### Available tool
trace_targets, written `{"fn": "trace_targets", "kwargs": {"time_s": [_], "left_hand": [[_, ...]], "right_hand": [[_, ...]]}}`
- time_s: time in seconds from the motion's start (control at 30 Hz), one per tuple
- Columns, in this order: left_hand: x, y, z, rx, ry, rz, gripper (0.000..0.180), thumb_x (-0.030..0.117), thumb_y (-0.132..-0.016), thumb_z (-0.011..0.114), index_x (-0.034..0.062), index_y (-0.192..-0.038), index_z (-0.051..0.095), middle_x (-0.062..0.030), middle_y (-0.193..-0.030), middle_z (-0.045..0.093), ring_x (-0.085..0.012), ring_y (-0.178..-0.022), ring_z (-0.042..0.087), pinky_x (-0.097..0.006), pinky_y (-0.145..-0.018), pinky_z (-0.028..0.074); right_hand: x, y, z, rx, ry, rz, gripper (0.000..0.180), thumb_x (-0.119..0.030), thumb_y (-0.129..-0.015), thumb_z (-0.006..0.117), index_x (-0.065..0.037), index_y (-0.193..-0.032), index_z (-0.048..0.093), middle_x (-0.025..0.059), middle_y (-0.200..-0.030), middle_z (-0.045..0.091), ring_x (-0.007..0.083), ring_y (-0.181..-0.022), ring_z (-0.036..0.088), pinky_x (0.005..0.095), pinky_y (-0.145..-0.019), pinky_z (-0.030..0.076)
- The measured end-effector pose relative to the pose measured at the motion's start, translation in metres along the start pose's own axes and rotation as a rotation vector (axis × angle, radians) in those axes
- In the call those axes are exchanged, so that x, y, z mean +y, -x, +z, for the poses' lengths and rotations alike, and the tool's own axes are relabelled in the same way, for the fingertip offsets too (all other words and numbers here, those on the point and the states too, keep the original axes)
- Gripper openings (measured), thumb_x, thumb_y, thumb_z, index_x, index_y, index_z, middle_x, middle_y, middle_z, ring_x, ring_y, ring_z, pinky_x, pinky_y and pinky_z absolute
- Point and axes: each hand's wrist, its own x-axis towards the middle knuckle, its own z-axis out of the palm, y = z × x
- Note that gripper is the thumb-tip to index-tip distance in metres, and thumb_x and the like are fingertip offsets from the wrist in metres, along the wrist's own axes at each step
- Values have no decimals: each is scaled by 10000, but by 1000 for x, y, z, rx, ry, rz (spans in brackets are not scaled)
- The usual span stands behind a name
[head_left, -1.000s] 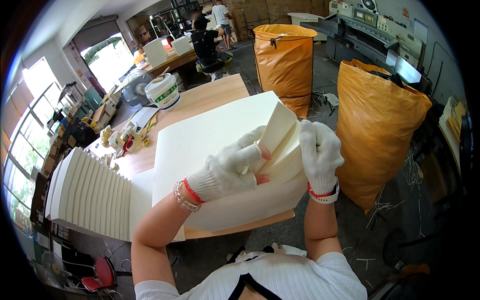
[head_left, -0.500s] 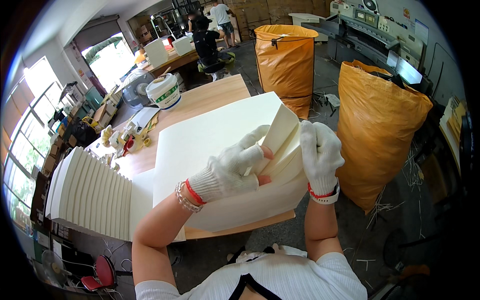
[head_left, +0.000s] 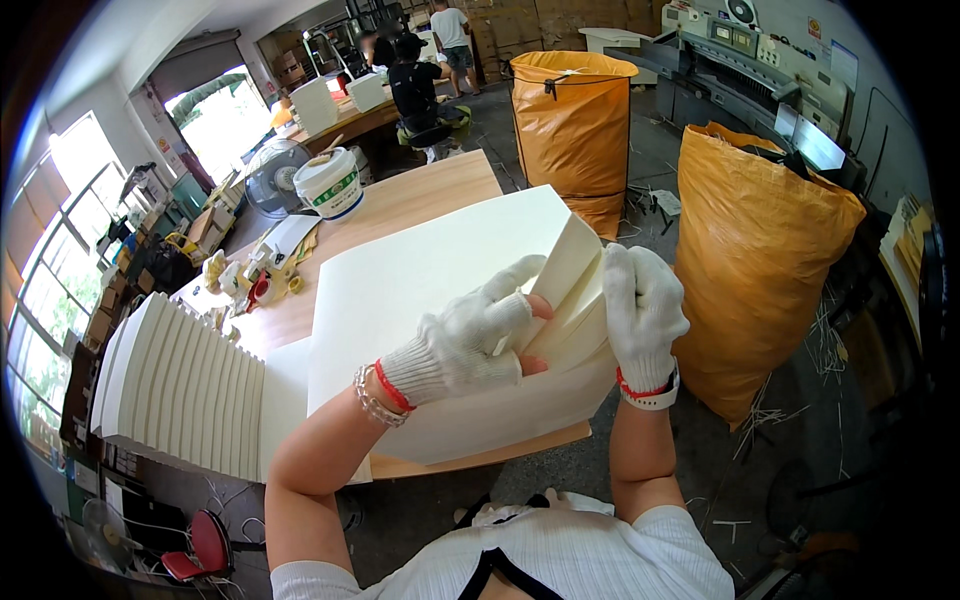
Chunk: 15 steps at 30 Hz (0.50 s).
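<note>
Apparent parting of bent sheets (head_left: 568,252): the stack (head_left: 420,270) lies at the worktop's (head_left: 430,187) near edge; your left hand (head_left: 468,337) grips the sheets, your right hand (head_left: 643,308) closes on their right end. Next calls for steady holds.

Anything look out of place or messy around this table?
Yes: loose pale strips lie scattered on the floor beside the nearer orange sack, apparently stray litter. Also, two fingertips of the gloved left hand poke out bare, though the rest is covered.
</note>
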Motion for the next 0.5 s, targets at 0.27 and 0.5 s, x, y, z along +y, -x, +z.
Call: {"fn": "trace_targets", "kwargs": {"time_s": [0.27,0.5], "left_hand": [[-9,-1,4,21,-12,112,519,112,-804,805,154,-1284,613,-209,-1504,462,-388,-1224,598,-377,-986,514],[0,3,-4,1,206,-273,399,27,-923,612,79,-1319,600,-134,-1307,612,-224,-1151,627,-342,-986,491]], "right_hand": [[6,2,2,94,16,-171,197,-24,-965,590,10,-775,554,90,-612,376,246,-527,404,388,-507,329],[-14,-10,-7,-146,103,-45,203,-165,-912,699,-18,-792,629,92,-606,434,281,-573,494,395,-564,406]]}}
